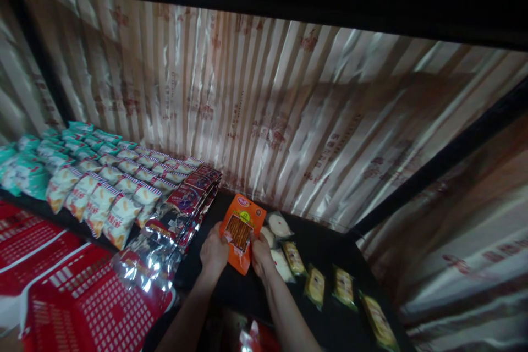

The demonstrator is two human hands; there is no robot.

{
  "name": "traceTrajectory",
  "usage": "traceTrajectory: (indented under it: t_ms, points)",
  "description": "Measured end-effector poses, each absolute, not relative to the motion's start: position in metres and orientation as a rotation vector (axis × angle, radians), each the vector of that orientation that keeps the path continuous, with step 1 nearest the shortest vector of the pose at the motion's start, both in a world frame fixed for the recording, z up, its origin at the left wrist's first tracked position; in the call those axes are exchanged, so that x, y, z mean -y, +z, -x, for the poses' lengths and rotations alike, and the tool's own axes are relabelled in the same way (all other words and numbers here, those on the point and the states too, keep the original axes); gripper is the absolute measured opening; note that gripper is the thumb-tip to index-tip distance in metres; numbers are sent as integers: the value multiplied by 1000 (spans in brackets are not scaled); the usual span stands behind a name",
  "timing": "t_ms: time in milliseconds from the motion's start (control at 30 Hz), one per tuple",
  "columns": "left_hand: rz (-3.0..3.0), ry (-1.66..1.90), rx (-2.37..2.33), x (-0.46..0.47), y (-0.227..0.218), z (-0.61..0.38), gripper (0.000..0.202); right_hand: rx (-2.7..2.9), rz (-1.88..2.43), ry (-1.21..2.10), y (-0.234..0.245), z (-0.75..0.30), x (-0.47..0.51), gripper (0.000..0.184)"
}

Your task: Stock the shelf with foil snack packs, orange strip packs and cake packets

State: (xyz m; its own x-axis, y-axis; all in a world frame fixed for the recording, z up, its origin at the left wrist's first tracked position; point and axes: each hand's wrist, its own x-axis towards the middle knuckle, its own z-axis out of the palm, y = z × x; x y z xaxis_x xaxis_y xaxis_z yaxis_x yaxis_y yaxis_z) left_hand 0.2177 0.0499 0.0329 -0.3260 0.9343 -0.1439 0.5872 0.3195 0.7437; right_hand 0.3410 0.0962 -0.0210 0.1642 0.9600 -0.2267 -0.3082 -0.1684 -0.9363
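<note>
An orange snack packet with a window showing brown sticks is held over the black shelf. My left hand grips its left edge, and my right hand grips its right edge. The packet leans back with its printed front toward me. Just right of my right hand lie round white cakes in clear wrap, partly hidden by the packet and hand. Left of my left hand, dark red and silver packets are laid in overlapping rows.
White snack bags and teal bags fill the shelf's left side. Red baskets stand below its front edge. Several yellow wrapped cakes lie at the right. Black frame posts and a printed foil curtain bound the shelf.
</note>
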Motion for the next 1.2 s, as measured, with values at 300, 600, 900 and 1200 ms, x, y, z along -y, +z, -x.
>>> traceTrajectory:
  t_ms: [300, 600, 900, 1200]
  points:
    - [-1375, 917, -1938, -67, 21, -239, 41, 929, 1390, 1122, -24, -374, -103, 32]
    - [-1342, 1119, -1966, -104, 15, -225, 39, 1148, 1439, 954, -22, -348, -133, 39]
    - [-1424, 1134, -2042, -121, 3, -215, 33, 1208, 1407, 1028, -28, -326, -169, 37]
    - [-1518, 974, -2147, -127, 2, -216, 34, 1346, 1571, 842, -26, -316, -185, 36]
